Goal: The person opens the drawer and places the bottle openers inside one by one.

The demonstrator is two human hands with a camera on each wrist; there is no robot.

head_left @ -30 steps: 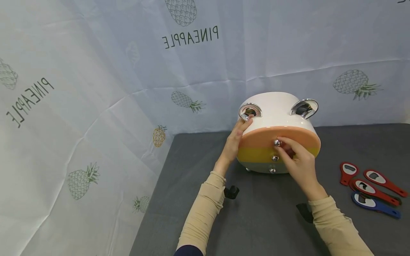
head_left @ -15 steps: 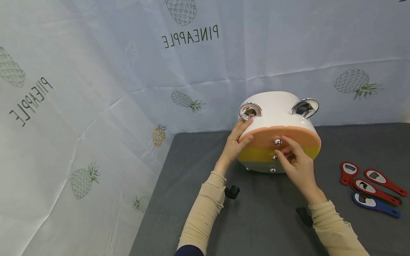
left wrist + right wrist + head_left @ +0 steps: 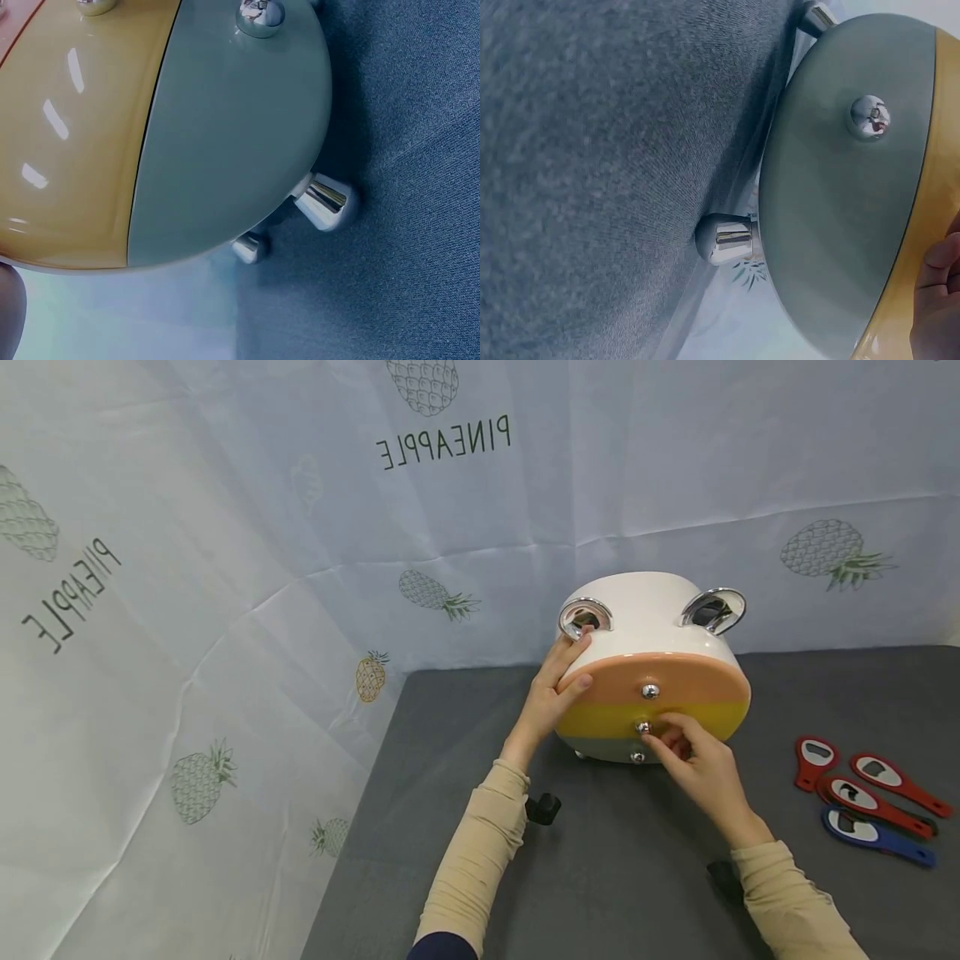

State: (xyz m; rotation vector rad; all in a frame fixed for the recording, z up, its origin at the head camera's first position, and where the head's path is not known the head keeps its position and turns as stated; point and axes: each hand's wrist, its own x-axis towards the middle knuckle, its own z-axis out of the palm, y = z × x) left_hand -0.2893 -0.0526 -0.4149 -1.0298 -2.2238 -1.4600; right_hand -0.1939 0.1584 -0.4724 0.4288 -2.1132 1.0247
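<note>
A small rounded drawer cabinet (image 3: 648, 618) stands at the back of the table, white-bodied with two chrome ears on top. Its front has an orange drawer (image 3: 697, 677), a yellow drawer (image 3: 600, 720) and a grey-green drawer (image 3: 225, 135), each with a round chrome knob; the fronts sit flush. My left hand (image 3: 542, 706) rests against the cabinet's left side, fingers straight up beside the left ear (image 3: 585, 614), thumb on the front edge. My right hand (image 3: 705, 768) pinches the yellow drawer's knob (image 3: 642, 727) between thumb and index finger.
Several bottle openers lie on the right of the grey table (image 3: 600, 877), including a blue bottle opener (image 3: 892, 842) and a red bottle opener (image 3: 903, 785). Pineapple-printed cloth (image 3: 517, 510) hangs behind and to the left. Chrome feet (image 3: 326, 202) hold the cabinet off the tabletop.
My right hand has let go of the orange drawer's knob and moved down to the yellow drawer's knob. My left thumb has moved onto the cabinet's front edge.
</note>
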